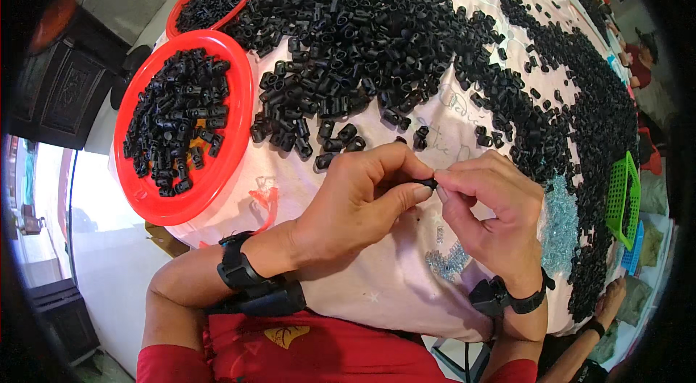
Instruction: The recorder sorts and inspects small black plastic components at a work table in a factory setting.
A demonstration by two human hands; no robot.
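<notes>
In front of me, above the pale cloth (377, 274), my two hands meet at the fingertips. A small black plastic part (429, 183) is pinched between the thumb and forefinger of my left hand (359, 198). At the end of that part, the fingers of my right hand (500, 198) are pressed together; whatever they pinch is too small or hidden to name. Just beyond my hands lie loose black cylindrical plastic pieces (341, 140). A few small coil springs (447, 261) lie on the cloth beside my right wrist.
A big heap of black plastic pieces (348, 27) covers the far table. At left, a red plate (244, 100) holds assembled-looking black parts, with another red plate (174, 26) behind it. Right are a spring pile (560, 220), a green basket (625, 198) and another person's arm (609, 307).
</notes>
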